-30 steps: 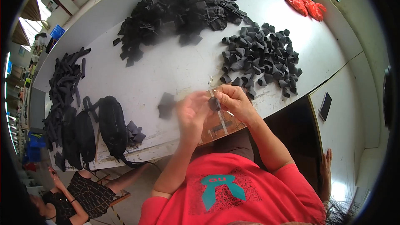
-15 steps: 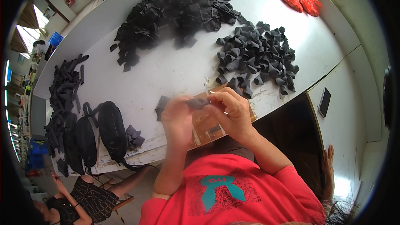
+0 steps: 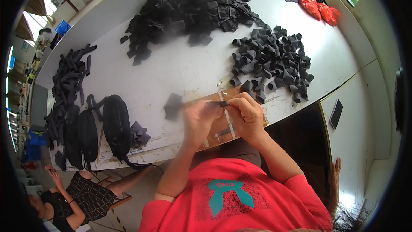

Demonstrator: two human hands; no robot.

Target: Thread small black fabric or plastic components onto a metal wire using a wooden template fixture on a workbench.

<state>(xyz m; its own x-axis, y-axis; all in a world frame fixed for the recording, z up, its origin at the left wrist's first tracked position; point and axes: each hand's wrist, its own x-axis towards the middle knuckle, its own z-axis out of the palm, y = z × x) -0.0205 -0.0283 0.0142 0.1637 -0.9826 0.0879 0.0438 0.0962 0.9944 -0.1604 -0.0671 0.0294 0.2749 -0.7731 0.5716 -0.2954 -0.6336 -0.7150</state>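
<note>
Between my hands is a small dark fabric piece (image 3: 222,103), seen nearly edge-on as a thin strip. My left hand (image 3: 200,122) pinches its left end; the fingertips are smeared by motion. On the other end, the bent fingers and thumb of my right hand (image 3: 245,114) are closed. Both hands are above a brown board (image 3: 219,129) at the table's near edge. Just left of my left hand lies a flat dark fabric square (image 3: 173,106). Beyond my right hand sits a pile of looped dark fabric pieces (image 3: 274,62).
A large heap of flat black squares (image 3: 193,10) covers the far middle of the white table (image 3: 189,66). At left lie rolled dark strips (image 3: 68,77) and black pouches (image 3: 116,124). Red plastic bags (image 3: 319,9) are far right, a phone (image 3: 336,114) nearer. Another person (image 3: 73,202) sits lower left.
My left hand has moved right, nearer to my right hand. The fabric piece between them now shows as a thinner strip. The whole view has shifted slightly.
</note>
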